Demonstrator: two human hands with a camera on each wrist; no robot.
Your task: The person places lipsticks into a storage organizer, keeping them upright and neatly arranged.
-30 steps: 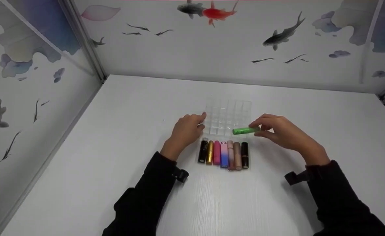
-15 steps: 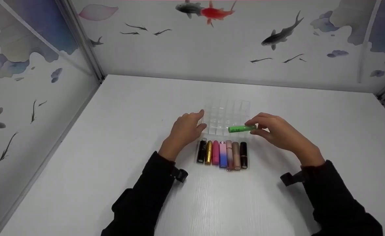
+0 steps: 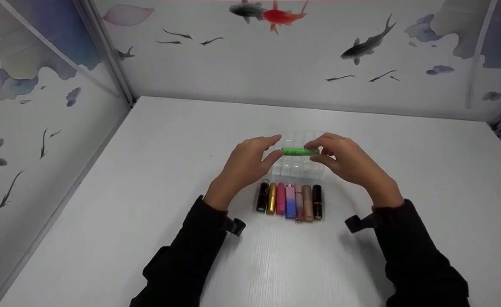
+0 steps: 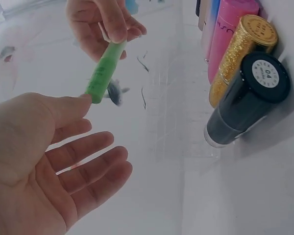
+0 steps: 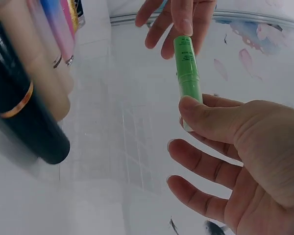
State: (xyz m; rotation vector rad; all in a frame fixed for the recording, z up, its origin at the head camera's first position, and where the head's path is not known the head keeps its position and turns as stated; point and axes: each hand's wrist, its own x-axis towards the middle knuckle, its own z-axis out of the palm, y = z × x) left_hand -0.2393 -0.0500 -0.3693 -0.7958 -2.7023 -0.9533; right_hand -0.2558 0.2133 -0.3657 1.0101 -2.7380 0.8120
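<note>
While pinching one end of the green tube (image 3: 295, 151) between thumb and fingers of the right hand (image 3: 346, 160), holding it roughly level above the transparent organizer (image 3: 291, 170). Meeting the tube's other end with the left hand (image 3: 250, 160): thumb tip apparently touching, fingers spread and loose, not wrapped round anything. Gripped at the end, probably to leave most of the barrel free; left thumb likely there to steady or align it.

Under both hands: that organizer, split into small cells, set between the worktop's (image 3: 169, 170) side edges and short of its back edge. Partly covered by the hands; can't tell contents of the hidden cells.

Just in front, toward the near edge: seven tubes side by side inside a transparent rim. From left: black tube (image 3: 263, 197), gold tube (image 3: 272, 199), magenta tube (image 3: 280, 199), pink-to-blue tube (image 3: 290, 202), pale pink tube (image 3: 299, 204), tan tube (image 3: 307, 202), gold-banded black tube (image 3: 317, 207). Lined up tightly, presumably to prevent rolling. Can't tell that rim from the organizer's own front row.

Farther out: dark sleeves (image 3: 178, 256), then fish-printed panels (image 3: 233, 68) along the back and left edges.
</note>
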